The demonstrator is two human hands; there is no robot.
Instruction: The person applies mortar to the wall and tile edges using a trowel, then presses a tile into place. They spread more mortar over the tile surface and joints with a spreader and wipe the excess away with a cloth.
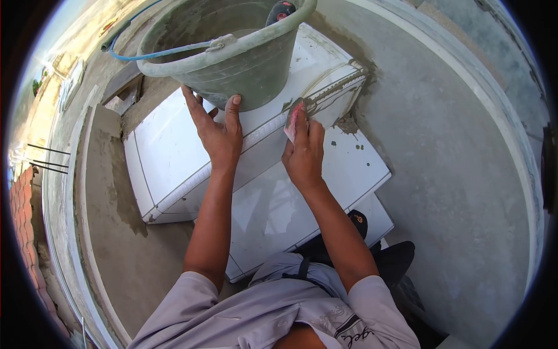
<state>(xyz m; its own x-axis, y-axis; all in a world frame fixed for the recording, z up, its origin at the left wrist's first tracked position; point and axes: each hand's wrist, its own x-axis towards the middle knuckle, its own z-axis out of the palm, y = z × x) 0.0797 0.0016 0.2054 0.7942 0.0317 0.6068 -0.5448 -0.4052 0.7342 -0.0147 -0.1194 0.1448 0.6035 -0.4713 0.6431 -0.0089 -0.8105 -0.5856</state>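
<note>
My left hand (220,136) cups the lower side of a grey-green plastic bucket (244,75), thumb and fingers spread against its base. The bucket stands on the white tiled upper step (168,139), and a tool with a black and red handle (280,11) leans inside it. Pinched in my right hand (305,152) is a small flat pink-and-grey piece (293,121), whose kind I cannot make out. It is close to the step's front edge, where wet grey grout (328,93) is smeared along the tile trim.
A lower white tiled step (285,203) lies below, with grey spots on its right part. A grey cement wall (453,157) rises to the right, and a low cement wall (110,192) borders the left. Thin rods (49,152) stick out at far left.
</note>
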